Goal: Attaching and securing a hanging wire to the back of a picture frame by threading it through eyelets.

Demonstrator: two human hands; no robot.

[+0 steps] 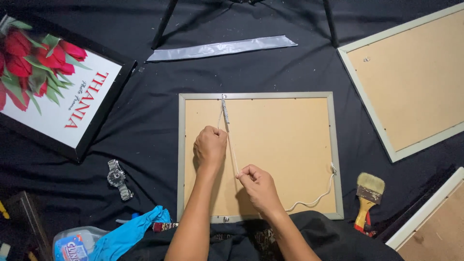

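right at the bottom edge, both forearms come up over the dark lap, and the right hand pinches the pale cord tight between thumb and fingers, pulling it taut. just above, the left hand is a closed fist around the same cord, nearer its top end. the cord runs up to a small fitting at the upper rail of the grey picture frame, which lies face down on the black cloth, brown backing up. judging by this, the top end looks wound and fixed, and the other end already sits at the right-hand rail with slack looping along the bottom; the middle has yet to be drawn in and settled. off to the left, a wristwatch and a blue rag; to the right, a paintbrush. further out, a framed tulip print, another frame face down, and a grey strip.
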